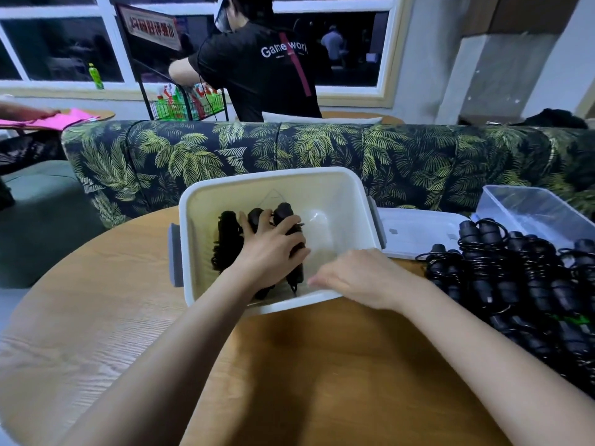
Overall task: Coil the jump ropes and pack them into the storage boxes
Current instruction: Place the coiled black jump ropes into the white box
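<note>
A coiled black jump rope (286,214) is gripped by the left hand's (272,257) curled fingers (298,252) inside the white rectangular plastic storage box (273,176). The right hand (357,278) is laid on its near rim; the state of that hand's fingers cannot be told.

The room is dim, lit softly and evenly, with a pale sheen on the round light-wood table (96,317) toward 7 o'clock. The dark window panes (64,49) at 11 o'clock carry faint reflections. The black coiled jump ropes (227,243) in the white plastic storage box (206,207) lose detail in shade. The right hand (360,278) has motion-blurred fingertips (317,281). Wide-angle distortion bows the palm-print sofa back (418,156) and softens the frame edges.
</note>
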